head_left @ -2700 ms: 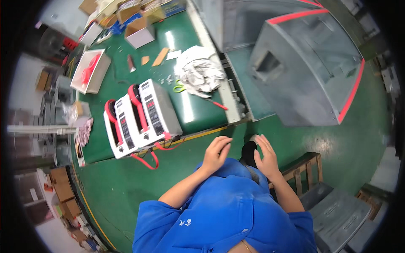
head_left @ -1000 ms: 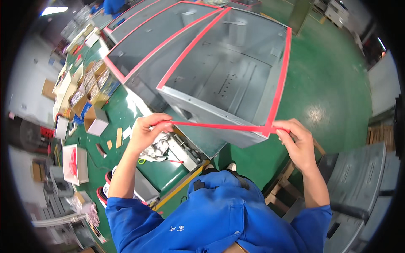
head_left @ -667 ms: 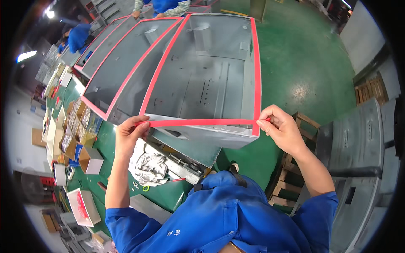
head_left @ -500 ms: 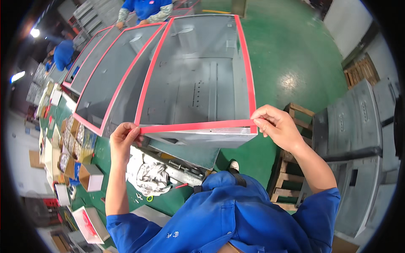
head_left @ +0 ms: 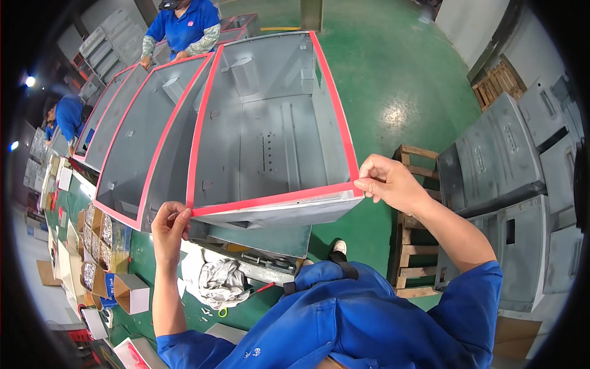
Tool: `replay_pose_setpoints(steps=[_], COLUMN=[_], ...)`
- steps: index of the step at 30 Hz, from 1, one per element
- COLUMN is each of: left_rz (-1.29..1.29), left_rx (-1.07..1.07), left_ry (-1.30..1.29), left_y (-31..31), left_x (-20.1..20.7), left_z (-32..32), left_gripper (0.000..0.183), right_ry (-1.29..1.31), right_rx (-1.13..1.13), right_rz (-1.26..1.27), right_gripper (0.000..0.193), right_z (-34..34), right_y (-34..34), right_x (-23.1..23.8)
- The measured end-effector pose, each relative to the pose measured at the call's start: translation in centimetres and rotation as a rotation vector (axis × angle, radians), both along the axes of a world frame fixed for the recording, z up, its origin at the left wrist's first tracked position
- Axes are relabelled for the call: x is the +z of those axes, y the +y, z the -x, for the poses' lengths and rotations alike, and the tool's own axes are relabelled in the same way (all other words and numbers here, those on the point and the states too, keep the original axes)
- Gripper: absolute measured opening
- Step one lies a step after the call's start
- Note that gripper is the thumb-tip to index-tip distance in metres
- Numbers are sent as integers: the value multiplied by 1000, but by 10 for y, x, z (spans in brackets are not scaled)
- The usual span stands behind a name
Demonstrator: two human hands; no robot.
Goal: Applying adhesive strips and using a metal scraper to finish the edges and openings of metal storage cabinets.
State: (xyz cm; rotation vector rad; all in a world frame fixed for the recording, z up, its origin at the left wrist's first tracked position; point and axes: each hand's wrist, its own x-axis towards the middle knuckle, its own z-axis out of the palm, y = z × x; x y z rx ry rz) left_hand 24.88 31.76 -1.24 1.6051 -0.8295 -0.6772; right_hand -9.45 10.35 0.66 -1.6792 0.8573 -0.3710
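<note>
A red strip (head_left: 273, 201) runs taut along the near top edge of a grey metal cabinet (head_left: 276, 216), from one front corner to the other; whether it is stuck down cannot be told. At its left end, the left hand (head_left: 169, 232) has thumb and forefinger pressed together, pinching the strip by the corner. At the right end, the right hand (head_left: 393, 184) pinches likewise with thumb and forefinger, its other fingers bent, beside the right front corner. More red tape lines the cabinet's side edges. A second grey cabinet (head_left: 177, 154) with red edging stands just to the left. Below the left hand, a green bench (head_left: 136, 321) bears a crumpled white cloth (head_left: 220, 286) and an open box (head_left: 131, 294). A wooden pallet (head_left: 421, 250) lies to the right, and a co-worker (head_left: 184, 27) in blue stands beyond the second cabinet.
</note>
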Motion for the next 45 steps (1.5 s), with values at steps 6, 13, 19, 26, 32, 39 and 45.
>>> replay_pose_setpoints(steps=[6, 13, 19, 26, 32, 39, 45], left_rz=[12, -50, -81, -62, -74, -82, -89], left_rx=[16, -2, -12, -22, -30, -33, -26], left_ry=[118, 136, 204, 247, 249, 244, 246], left_y=[3, 1, -4, -5, -7, -8, -7], left_x=[-6, 2, 3, 2, 3, 3, 4], left_z=[-14, -14, -18, -21, -21, -22, -22], left_gripper=[6, 8, 8, 7, 7, 7, 7], right_ry=[-16, 71, 188, 261, 259, 280, 267], right_rx=[-29, -7, 67, 111, 120, 119, 132], right_rz=[-115, -93, -44, 78, 89, 50, 91], right_gripper=[10, 13, 14, 14, 13, 12, 12], right_z=[-2, 1, 1, 0, 0, -1, 0], right_y=[1, -3, -7, -8, -11, -12, -13], right_x=[8, 8, 8, 12, 8, 10, 9])
